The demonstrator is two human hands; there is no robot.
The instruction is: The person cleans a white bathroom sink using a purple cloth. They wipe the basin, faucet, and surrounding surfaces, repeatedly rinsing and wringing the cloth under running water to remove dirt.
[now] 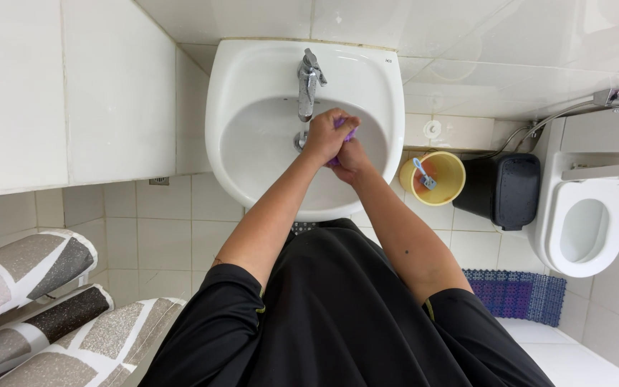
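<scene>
A small purple cloth-like thing (343, 136) sits squeezed between the left hand (326, 135) and right hand (353, 159), both closed on it over the white ceramic basin (252, 143) just below its chrome tap (308, 84), where a loosened wet grip could likely drop it toward the drain.

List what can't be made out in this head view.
- Purple item: mostly covered by the left hand and right hand; kind unclear.
- Sink drain: partly behind the hands.
- Water flow from the faucet: not discernible.
- Patterned rolls: cut off by the left edge.
</scene>
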